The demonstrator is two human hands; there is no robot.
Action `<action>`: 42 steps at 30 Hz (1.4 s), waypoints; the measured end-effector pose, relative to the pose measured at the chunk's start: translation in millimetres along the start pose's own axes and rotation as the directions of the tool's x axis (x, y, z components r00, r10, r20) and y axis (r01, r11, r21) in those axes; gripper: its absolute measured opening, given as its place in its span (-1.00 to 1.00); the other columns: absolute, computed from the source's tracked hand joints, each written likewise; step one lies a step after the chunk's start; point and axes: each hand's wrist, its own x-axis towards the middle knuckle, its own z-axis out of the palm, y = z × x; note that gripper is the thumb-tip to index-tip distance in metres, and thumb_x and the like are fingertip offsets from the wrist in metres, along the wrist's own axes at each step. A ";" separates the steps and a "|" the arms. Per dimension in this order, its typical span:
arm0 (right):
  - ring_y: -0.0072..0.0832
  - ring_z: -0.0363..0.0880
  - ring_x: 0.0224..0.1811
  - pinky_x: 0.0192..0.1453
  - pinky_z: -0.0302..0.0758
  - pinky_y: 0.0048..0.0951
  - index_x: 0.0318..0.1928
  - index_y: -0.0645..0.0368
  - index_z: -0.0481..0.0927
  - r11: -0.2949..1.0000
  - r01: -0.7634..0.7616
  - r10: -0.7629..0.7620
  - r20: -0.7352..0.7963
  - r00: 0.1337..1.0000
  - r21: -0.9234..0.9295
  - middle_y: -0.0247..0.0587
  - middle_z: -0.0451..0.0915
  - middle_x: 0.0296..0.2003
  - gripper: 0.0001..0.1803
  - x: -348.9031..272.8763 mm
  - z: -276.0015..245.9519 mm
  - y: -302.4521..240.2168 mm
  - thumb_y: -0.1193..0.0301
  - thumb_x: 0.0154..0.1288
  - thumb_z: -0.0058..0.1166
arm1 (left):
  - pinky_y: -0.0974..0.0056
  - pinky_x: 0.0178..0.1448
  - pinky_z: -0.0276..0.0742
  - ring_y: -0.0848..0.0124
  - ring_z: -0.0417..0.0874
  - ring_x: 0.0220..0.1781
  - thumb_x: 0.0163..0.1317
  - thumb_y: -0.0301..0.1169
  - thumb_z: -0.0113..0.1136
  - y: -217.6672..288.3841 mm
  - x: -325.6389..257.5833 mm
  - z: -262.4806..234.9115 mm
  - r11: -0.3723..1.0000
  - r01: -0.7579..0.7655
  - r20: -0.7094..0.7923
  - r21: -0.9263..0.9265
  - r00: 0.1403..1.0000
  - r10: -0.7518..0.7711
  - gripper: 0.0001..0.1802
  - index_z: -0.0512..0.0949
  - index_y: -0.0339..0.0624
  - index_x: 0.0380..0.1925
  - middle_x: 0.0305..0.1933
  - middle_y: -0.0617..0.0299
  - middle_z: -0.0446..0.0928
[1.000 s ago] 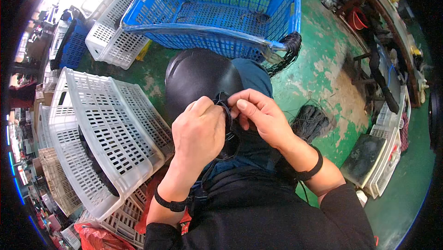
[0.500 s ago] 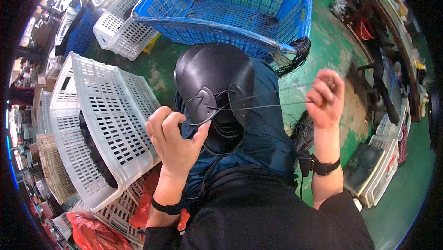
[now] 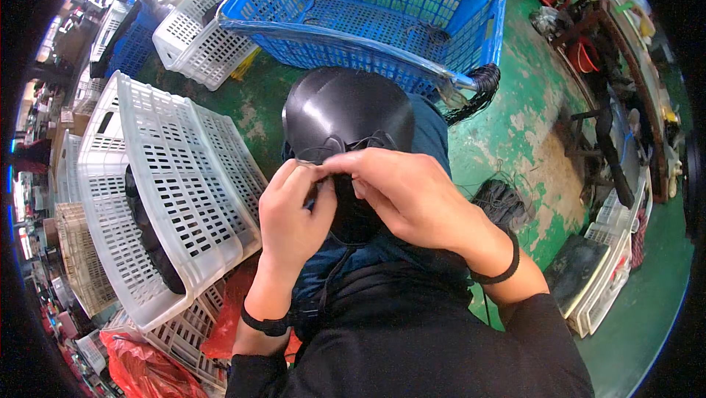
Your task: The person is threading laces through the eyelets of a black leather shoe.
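Observation:
A glossy black shoe upper [image 3: 349,108] rests on my lap with its rounded toe pointing away from me. Dark thin lace [image 3: 359,142] runs through its two eyelet flaps. My left hand [image 3: 294,210] pinches the lace at the near side of the left flap. Reaching across from the right, my right hand [image 3: 412,196] brings its fingertips against those of the left, also closed on the lace. The fingers cover most of the lace and much of the shoe's opening.
Beyond my knees stands a large blue basket [image 3: 360,44], a bundle of black laces [image 3: 482,89] hanging at its right corner. White crates [image 3: 180,170] stand at my left, with a red plastic bag [image 3: 147,368] below. More laces [image 3: 504,203] lie on the green floor.
My right hand has come in from the far right, where it held lace strands stretched out, to meet my left hand over the shoe. The left hand has shifted slightly right.

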 end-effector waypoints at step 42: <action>0.08 0.58 0.05 0.09 0.61 -0.05 0.47 0.02 0.21 0.944 -0.302 0.291 -0.095 0.952 -0.136 -0.01 0.39 0.21 -0.02 -28.1 -2.5 33.9 0.49 -0.03 0.33 | 0.28 -0.38 0.42 0.55 0.26 -0.62 0.57 -0.31 -0.11 -17.8 8.9 -58.4 0.649 0.173 -0.272 -0.741 0.807 -0.525 -0.80 0.35 -0.16 -0.25 -0.58 0.42 0.15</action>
